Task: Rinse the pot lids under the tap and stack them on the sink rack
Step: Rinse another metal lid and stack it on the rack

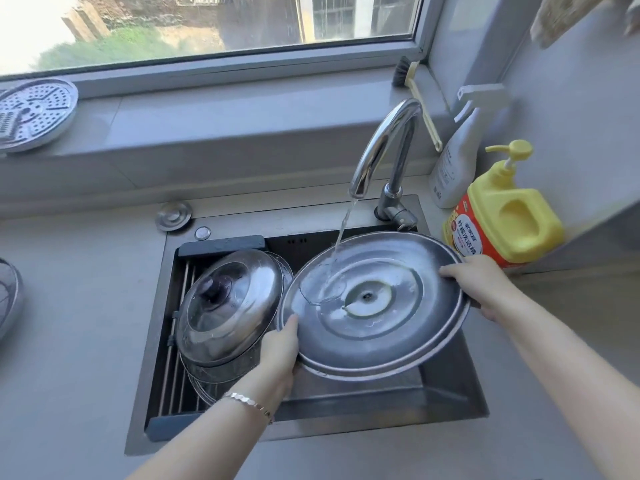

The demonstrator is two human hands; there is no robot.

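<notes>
Big steel lid (375, 306) held underside-up over the sink (450, 403), tilted toward the person. Left hand (278, 355) clamps the near-left rim, thumb on top, other fingers under and hidden. Right hand (485, 285) curls over the far-right rim, fingers (450, 270) on the upper edge; both closed on the lid.

Tap (384, 147) is running. Stream (341, 237) lands between the two grips, nearer the left thumb, w/ water pooling left of the centre boss.

To do it well, imo:
- rotate the lid rim-wise so the stream sweeps the whole ring, not just that spot
- keep the low edge on the thumb side so runoff drains into the sink, not up the right wrist
- wet steel = slippery, so hold w/ both hands till it's drained

Domed lid (230, 306) w/ knob sits on the rack (180, 341) just left of the left hand, nearly touching the held rim, w/ more lids under it. Stack looks tilted; prob. seat the next one gently. Flip side not yet rinsed, can't tell if needed.
</notes>
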